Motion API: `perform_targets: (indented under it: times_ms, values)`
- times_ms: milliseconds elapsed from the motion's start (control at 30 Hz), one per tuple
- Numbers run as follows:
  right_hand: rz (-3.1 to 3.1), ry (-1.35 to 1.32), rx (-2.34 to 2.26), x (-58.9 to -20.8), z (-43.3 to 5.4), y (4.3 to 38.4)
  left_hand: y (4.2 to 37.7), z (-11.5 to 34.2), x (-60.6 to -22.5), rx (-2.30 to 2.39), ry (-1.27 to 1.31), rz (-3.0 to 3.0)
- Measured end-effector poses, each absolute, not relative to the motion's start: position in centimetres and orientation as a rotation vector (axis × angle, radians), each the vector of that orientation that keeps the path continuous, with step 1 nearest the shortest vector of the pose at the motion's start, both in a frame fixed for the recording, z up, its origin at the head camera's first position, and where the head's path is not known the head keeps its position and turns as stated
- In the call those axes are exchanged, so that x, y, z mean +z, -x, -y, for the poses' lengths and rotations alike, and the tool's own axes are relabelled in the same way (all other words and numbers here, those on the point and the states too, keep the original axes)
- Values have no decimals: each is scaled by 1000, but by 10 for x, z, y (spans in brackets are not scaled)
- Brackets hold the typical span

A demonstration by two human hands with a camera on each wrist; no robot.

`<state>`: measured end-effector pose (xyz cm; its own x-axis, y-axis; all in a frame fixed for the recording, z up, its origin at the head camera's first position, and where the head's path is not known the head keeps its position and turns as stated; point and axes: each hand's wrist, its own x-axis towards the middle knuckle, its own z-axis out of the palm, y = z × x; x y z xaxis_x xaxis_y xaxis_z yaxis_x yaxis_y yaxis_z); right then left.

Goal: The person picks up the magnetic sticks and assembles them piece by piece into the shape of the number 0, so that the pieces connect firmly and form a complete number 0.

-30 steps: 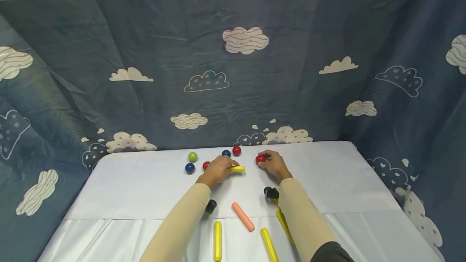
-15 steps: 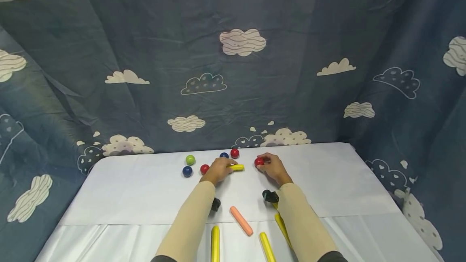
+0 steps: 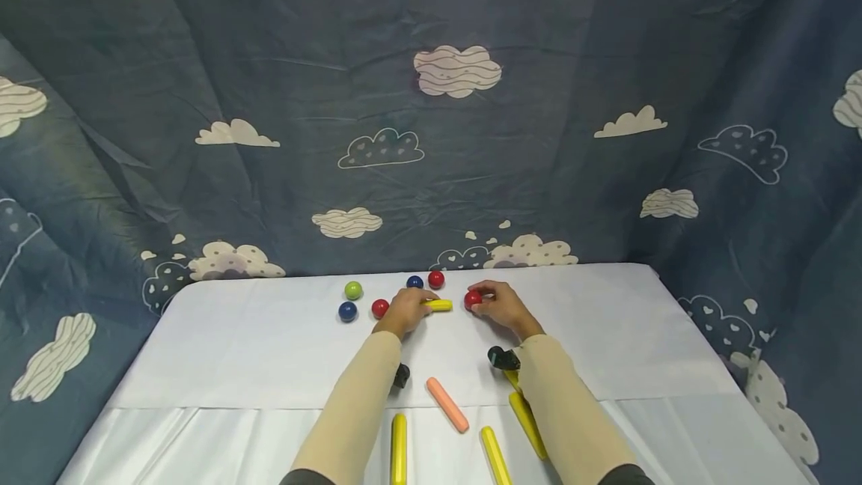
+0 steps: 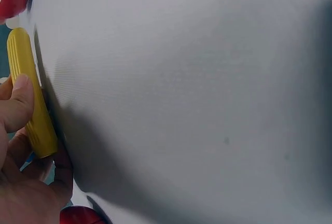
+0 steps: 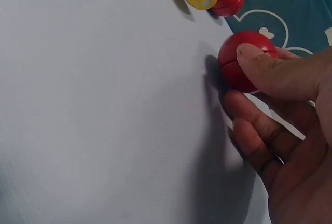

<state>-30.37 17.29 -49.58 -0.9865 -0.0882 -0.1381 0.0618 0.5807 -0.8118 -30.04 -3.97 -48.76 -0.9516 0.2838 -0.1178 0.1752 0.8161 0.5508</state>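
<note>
My left hand (image 3: pixel 406 310) grips a short yellow ribbed stick (image 4: pixel 31 94), thumb along its side and fingers behind it. The stick points right, toward the other hand, as the head view shows. My right hand (image 3: pixel 503 307) pinches a red ball (image 5: pixel 243 60) with a thin seam between thumb and fingers; its lower fingers curl loosely beneath. A short gap separates the ball from the stick's free end. Behind the stick sit another red ball (image 3: pixel 436 279) and a blue ball (image 3: pixel 414 282). Left of the left hand lies one more red ball (image 3: pixel 380 308).
A green ball (image 3: pixel 353 290) and a blue ball (image 3: pixel 347 311) sit at the back left of the white table (image 3: pixel 236 365). Nearer me lie an orange stick (image 3: pixel 447 404) and several yellow sticks (image 3: pixel 495 455). A patterned cloud curtain (image 3: pixel 377 96) hangs behind.
My right hand has moved slightly left with the red ball, closer to the yellow stick. The left hand keeps its grip, its forearm swung a little right. The head view has shifted slightly.
</note>
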Motion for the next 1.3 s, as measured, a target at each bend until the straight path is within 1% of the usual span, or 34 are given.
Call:
perform_targets:
  times_ms: [600, 733, 867, 1100, 1300]
  values:
    - [-2615, 101, -1308, -493, -157, 305, 302, 41, -486, 889, -351, -2781]
    - [-2600, 131, -1336, -493, -155, 306, 302, 40, -487, 897, -313, -2767]
    - [-2582, 90, -1380, -496, -154, 305, 300, 40, -486, 897, -297, -2741]
    - [-2589, 84, -1385, -499, -153, 306, 298, 42, -483, 834, -356, -2740]
    - [-2603, 70, -1390, -500, -155, 305, 299, 48, -471, 726, -478, -2802]
